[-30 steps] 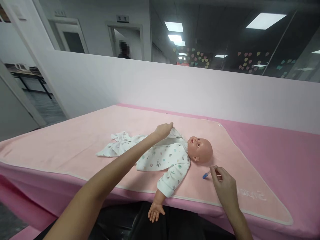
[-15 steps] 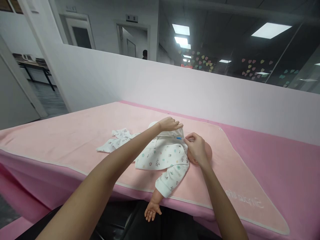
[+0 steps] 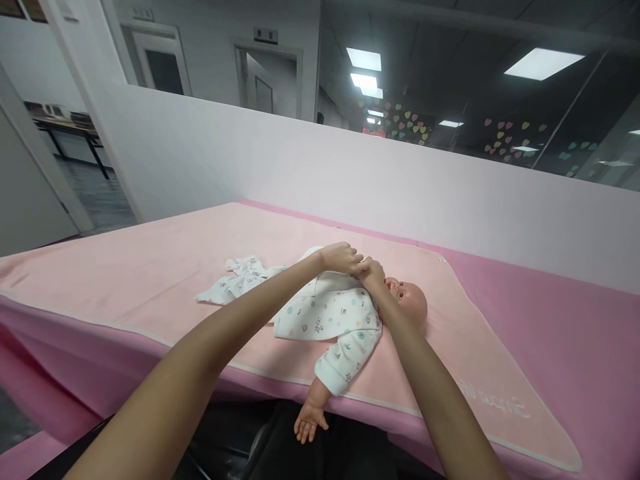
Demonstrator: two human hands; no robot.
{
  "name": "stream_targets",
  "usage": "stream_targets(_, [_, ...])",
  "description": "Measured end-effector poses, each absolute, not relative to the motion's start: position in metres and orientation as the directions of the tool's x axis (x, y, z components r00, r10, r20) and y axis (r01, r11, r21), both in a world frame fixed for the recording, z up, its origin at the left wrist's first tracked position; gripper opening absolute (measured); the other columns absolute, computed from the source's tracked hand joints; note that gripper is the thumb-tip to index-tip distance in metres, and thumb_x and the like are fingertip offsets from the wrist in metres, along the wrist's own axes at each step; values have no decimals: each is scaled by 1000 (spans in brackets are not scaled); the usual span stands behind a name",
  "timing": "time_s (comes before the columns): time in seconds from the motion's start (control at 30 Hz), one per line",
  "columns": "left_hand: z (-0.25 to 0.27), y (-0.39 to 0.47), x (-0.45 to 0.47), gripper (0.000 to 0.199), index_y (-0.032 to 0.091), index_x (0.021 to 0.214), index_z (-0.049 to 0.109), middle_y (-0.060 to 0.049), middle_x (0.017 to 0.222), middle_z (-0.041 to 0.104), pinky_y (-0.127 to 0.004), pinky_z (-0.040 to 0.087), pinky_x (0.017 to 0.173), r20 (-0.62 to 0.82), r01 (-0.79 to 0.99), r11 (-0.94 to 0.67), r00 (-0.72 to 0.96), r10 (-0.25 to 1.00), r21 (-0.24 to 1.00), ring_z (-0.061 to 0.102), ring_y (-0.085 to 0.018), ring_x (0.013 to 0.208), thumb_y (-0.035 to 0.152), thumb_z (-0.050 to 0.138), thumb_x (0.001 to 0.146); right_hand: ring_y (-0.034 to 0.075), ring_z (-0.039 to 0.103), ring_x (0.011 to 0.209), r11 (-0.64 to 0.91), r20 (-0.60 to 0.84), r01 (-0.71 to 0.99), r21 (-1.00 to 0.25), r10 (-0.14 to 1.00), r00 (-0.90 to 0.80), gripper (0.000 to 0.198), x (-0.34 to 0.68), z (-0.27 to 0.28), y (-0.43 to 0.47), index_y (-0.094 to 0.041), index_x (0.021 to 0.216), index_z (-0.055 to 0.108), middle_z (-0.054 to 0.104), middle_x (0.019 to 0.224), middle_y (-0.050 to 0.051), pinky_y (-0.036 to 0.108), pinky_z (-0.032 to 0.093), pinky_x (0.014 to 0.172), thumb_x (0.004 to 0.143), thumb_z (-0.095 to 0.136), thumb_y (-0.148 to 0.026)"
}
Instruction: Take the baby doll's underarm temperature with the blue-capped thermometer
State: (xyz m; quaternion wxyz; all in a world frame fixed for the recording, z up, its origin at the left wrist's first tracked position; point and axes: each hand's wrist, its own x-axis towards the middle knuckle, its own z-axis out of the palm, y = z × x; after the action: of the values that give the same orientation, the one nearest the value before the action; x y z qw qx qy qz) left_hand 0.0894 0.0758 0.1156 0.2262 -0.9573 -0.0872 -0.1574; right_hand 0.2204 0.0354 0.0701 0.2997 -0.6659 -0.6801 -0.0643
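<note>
Lying on its back on mat (image 3: 200, 247): one doll (image 3: 415, 303), in printed shirt (image 3: 323, 315). At its collar: left hand (image 3: 341, 257), right hand (image 3: 371, 271), touching; fingers curled, hold hidden, cannot tell.

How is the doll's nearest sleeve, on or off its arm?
On: the doll has its little hand poking out past the cuff of that sleeve.

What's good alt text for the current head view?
A person's left grip and right grip meet over the neck end of a white patterned top worn by a baby doll; anything pinched between them is hidden. The doll lies on its back on a peach blanket, one doll hand extending past the near edge.
</note>
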Motion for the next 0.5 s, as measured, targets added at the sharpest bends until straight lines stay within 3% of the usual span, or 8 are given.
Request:
stream_targets(0.13, [120,70,80,19,20,98,52,-7,72,57,-26,31,56,334,378,-810,911,241,-449,51,-16,67,30,44,85,15,56,60,16,392,952,-305,914,110,15,225,81,24,-17,67,60,62,61,4,25,32,54,76,55,-28])
stream_targets(0.27, [128,68,61,18,15,80,57,-10,70,58,-31,33,68,358,479,-718,873,331,-504,52,-19,75,4,43,78,16,55,60,1,332,980,-201,941,67,16,237,97,2,-19,60,60,61,61,4,26,30,54,75,55,-23])
stream_targets(0.37, [129,62,47,20,14,68,57,-9,68,56,-31,34,66,410,554,-726,821,397,-408,53,-18,69,0,43,73,18,55,66,78,387,995,-58,921,-49,20,243,102,-15,-20,57,60,61,61,5,28,32,59,74,51,-15])
stream_targets(0.5, [121,40,30,32,19,81,60,-4,81,56,-25,33,56,382,608,-761,774,504,-227,53,-14,65,-5,43,68,19,52,71,179,439,982,58,879,-187,26,247,90,-29,-19,50,54,59,64,6,32,33,67,73,49,-8])
